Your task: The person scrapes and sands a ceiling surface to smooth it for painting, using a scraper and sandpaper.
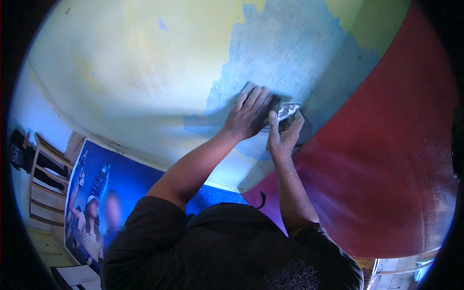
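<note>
My left hand presses a dark flat piece, which looks like sandpaper, against the wall. Its fingers lie together over the piece, slightly smeared by motion, and hide most of it. Just to the right, my right hand pinches a small flat rectangular piece between thumb and fingers. That piece has a pale edge and mottled grey-white patches; its kind is unclear. Pale dust coats my right hand and forearm. Around both hands spreads a bare blue-grey patch, bordered by pale yellowish paint.
A dark red wall surface meets the painted wall on the right. At the lower left hangs a blue poster with pictured people, beside a wooden rack holding dark cloth. A black curved strip shows near my chest.
</note>
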Motion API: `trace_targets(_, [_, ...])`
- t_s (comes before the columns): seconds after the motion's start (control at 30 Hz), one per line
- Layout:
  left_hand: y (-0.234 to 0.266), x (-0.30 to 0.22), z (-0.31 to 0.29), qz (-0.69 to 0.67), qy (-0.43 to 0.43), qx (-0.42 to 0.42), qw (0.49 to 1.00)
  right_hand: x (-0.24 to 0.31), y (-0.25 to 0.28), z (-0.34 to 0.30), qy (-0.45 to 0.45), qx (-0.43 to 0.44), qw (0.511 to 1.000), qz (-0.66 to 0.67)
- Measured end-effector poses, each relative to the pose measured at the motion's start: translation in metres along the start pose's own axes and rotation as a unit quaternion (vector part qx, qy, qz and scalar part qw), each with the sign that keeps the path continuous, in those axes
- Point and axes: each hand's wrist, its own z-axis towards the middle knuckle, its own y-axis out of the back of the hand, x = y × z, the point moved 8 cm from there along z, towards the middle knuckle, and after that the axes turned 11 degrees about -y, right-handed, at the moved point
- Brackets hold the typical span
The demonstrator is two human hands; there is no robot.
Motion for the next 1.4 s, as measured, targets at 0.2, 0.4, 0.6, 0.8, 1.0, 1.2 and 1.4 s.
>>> trace_targets(0.2, [0.000,0.008,-0.026,-0.062,0.047,0.042,0.996,0.002,0.004,0.008,-0.015,-0.039,0.994,-0.104])
trace_targets(0.4, [0.103,0.057,0.162,-0.029,-0.053,-0.093,0.994,-0.015,0.006,0.011,-0.006,-0.018,1.000,-0.012])
trace_targets(0.6, [0.120,0.056,0.237,0.024,-0.086,-0.135,0.987,-0.013,-0.002,0.012,-0.012,0.021,0.995,0.095])
trace_targets(0.8, [0.071,0.035,0.128,-0.032,-0.034,-0.016,0.999,-0.019,0.031,0.027,-0.032,-0.094,0.984,0.146])
trace_targets(1.0, [0.014,-0.007,-0.007,-0.033,-0.010,-0.003,0.999,0.002,0.022,0.020,0.043,-0.023,0.998,0.043])
trace_targets(1.2, [-0.001,0.001,-0.067,-0.077,0.074,0.066,0.992,0.027,0.008,0.015,0.096,-0.013,0.976,-0.196])
trace_targets(1.4, [0.039,0.044,0.001,-0.076,0.174,0.010,0.982,0.025,0.005,0.011,0.090,0.039,0.968,-0.229])
